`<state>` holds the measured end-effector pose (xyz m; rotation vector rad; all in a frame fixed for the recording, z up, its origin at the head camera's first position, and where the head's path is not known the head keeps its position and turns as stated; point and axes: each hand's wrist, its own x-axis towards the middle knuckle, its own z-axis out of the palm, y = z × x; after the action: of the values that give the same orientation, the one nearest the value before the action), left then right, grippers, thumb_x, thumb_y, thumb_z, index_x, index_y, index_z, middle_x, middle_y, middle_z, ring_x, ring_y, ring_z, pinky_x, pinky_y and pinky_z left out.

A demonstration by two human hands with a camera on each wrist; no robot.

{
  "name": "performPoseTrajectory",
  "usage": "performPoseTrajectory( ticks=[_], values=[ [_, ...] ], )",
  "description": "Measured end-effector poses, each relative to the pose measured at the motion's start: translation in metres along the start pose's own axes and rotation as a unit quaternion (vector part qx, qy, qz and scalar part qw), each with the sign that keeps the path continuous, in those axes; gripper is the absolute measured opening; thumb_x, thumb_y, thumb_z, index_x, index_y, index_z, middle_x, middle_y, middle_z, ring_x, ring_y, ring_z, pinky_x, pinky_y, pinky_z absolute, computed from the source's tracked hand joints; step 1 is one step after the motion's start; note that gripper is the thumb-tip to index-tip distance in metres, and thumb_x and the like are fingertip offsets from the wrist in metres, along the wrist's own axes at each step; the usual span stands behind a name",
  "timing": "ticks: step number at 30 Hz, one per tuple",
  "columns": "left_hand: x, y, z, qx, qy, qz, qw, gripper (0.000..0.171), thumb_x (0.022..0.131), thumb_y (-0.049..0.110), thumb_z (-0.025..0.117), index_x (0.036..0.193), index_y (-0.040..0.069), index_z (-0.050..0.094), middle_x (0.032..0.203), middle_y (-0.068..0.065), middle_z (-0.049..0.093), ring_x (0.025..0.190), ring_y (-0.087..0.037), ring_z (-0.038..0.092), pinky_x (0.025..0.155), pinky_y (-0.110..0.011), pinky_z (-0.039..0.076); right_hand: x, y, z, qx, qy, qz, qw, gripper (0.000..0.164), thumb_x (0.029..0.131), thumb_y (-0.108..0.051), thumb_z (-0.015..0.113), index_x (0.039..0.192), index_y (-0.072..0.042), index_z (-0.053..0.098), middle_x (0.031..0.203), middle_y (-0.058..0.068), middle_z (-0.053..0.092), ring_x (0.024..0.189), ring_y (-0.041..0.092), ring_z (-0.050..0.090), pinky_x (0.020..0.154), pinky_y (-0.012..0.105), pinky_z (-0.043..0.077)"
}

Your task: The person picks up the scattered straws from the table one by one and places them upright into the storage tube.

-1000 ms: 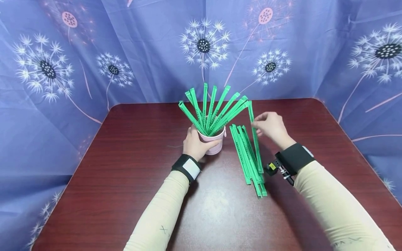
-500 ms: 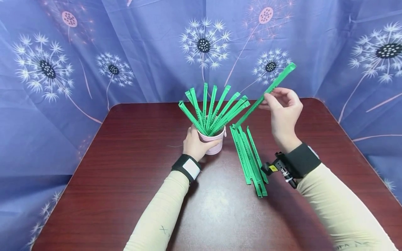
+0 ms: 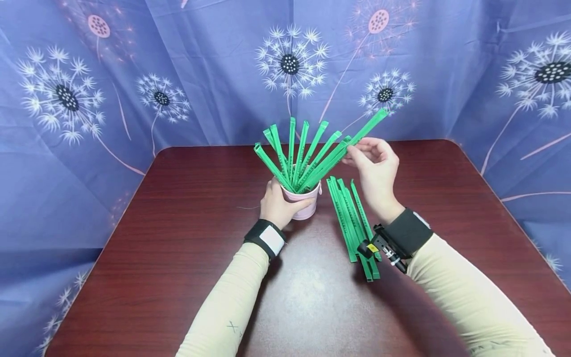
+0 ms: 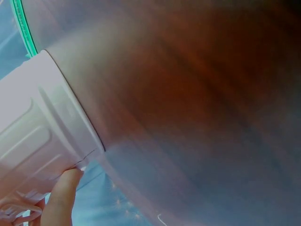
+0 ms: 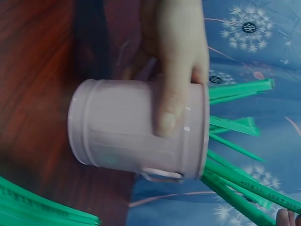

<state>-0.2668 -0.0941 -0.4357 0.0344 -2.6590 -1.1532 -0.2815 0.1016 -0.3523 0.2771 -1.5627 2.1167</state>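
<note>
In the head view a small pink bucket (image 3: 305, 208) stands upright on the table. Several green wrapped straws (image 3: 292, 148) fan out of its mouth. My left hand (image 3: 278, 206) grips the bucket from its left side, thumb across the front. With thumb and fingertips, my right hand (image 3: 374, 168) pinches one green wrapped straw (image 3: 370, 126) on the bucket's right. That straw slants down among the others, its lower end at the bucket's mouth. More wrapped straws (image 3: 350, 213) lie in a loose pile to the right of the bucket, partly behind the right wrist camera.
The dark red wooden table (image 3: 187, 213) has rounded far corners. A blue curtain (image 3: 214, 74) with dandelion prints hangs along its back and sides. The bucket's small wire handle (image 5: 162, 175) shows in the right wrist view.
My right hand has lifted one wrapped straw off the pile, raised it to the right, then brought it left and down to the bucket. My left hand has stayed on the bucket.
</note>
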Motion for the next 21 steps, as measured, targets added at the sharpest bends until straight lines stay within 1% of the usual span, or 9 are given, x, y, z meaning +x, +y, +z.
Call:
performPoseTrajectory(
  ticks=[3, 6, 14, 17, 18, 21],
  values=[
    [0.000, 0.000, 0.000, 0.002, 0.002, 0.001, 1.0000, 0.097, 0.065, 0.051, 0.088, 0.141, 0.010, 0.043, 0.129, -0.014, 0.056, 0.118, -0.035, 0.061, 0.097, -0.051, 0.051, -0.002, 0.007, 0.001, -0.014, -0.003, 0.030, 0.999, 0.011, 0.086, 0.004, 0.067, 0.094, -0.003, 0.064, 0.079, 0.003, 0.069, 0.065, 0.015, 0.071, 0.069, 0.032, 0.061],
    [0.000, -0.001, 0.000, 0.002, 0.005, 0.003, 1.0000, 0.097, 0.065, 0.051, 0.088, 0.141, 0.010, 0.043, 0.129, -0.014, 0.057, 0.118, -0.035, 0.061, 0.096, -0.051, 0.051, -0.004, 0.012, 0.002, -0.021, -0.006, 0.046, 0.999, 0.011, 0.086, 0.003, 0.068, 0.095, -0.003, 0.064, 0.079, 0.002, 0.069, 0.065, 0.015, 0.071, 0.069, 0.031, 0.061],
    [0.001, -0.003, 0.001, -0.001, 0.009, 0.006, 0.9999, 0.097, 0.064, 0.051, 0.088, 0.141, 0.011, 0.044, 0.129, -0.014, 0.057, 0.118, -0.035, 0.061, 0.095, -0.052, 0.051, -0.008, 0.022, 0.004, -0.047, -0.010, 0.066, 0.997, 0.012, 0.086, 0.003, 0.067, 0.091, -0.008, 0.064, 0.075, -0.003, 0.069, 0.062, 0.012, 0.070, 0.065, 0.031, 0.061],
    [0.001, -0.003, 0.001, -0.002, 0.004, 0.005, 1.0000, 0.098, 0.065, 0.050, 0.088, 0.143, 0.012, 0.042, 0.132, -0.014, 0.056, 0.119, -0.035, 0.061, 0.096, -0.052, 0.051, -0.010, 0.025, 0.005, -0.056, -0.012, 0.074, 0.996, 0.012, 0.086, 0.002, 0.068, 0.091, -0.008, 0.064, 0.075, -0.002, 0.069, 0.062, 0.011, 0.070, 0.064, 0.031, 0.061],
    [0.001, -0.002, 0.001, -0.002, 0.002, 0.005, 1.0000, 0.099, 0.065, 0.050, 0.088, 0.144, 0.012, 0.041, 0.133, -0.014, 0.056, 0.120, -0.035, 0.060, 0.096, -0.052, 0.051, -0.010, 0.026, 0.004, -0.067, -0.016, 0.074, 0.995, 0.011, 0.086, 0.000, 0.068, 0.092, -0.008, 0.064, 0.075, -0.002, 0.070, 0.062, 0.010, 0.070, 0.064, 0.030, 0.060],
    [0.000, -0.001, 0.001, 0.006, 0.000, 0.005, 1.0000, 0.100, 0.066, 0.050, 0.087, 0.144, 0.009, 0.041, 0.134, -0.015, 0.055, 0.119, -0.036, 0.061, 0.096, -0.053, 0.051, -0.012, 0.028, 0.004, -0.087, -0.027, 0.074, 0.993, 0.010, 0.087, -0.001, 0.069, 0.092, -0.008, 0.065, 0.076, -0.001, 0.069, 0.063, 0.009, 0.070, 0.065, 0.028, 0.060]
  ],
)
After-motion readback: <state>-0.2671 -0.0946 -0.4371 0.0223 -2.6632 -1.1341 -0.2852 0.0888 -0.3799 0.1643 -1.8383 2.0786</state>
